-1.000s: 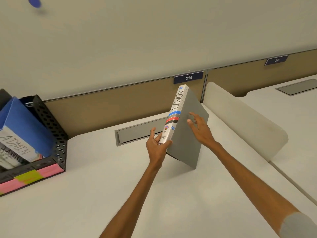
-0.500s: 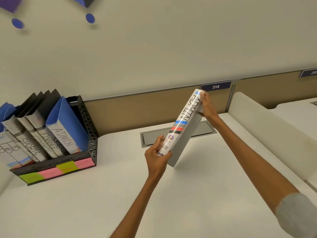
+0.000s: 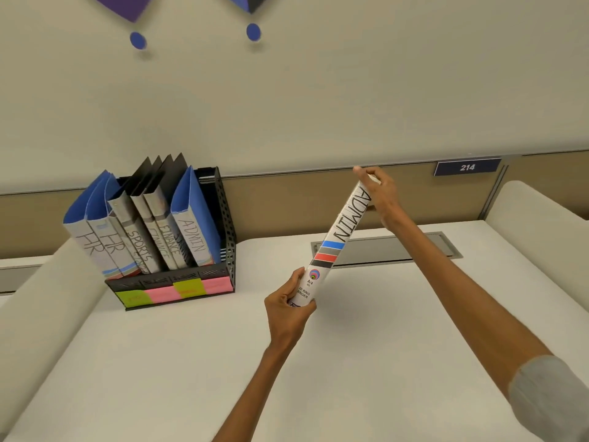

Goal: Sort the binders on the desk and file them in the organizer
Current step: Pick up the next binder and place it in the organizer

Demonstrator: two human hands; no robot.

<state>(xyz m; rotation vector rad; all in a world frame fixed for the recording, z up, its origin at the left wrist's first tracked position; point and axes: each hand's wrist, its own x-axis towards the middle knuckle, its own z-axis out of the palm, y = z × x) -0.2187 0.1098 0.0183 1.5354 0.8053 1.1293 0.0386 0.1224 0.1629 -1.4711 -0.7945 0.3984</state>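
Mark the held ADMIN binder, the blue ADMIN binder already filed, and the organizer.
held ADMIN binder (image 3: 345, 224), head view, middle of its white spine.
blue ADMIN binder (image 3: 192, 239), head view, its labelled spine.
organizer (image 3: 227, 218), head view, its perforated right wall.

We count seven binders in all: one binder raised off the tabletop, and six standing in one black organizer, namely three blue binders and three grey binders. By label, two read HR, one SPORTS, two FINANCE and two ADMIN. We see two hands, the left hand and the right hand, each with a grip on the raised binder. Four sticky notes line the organizer's front, two green and two pink. Higher up we count two blue dots and one number plate.
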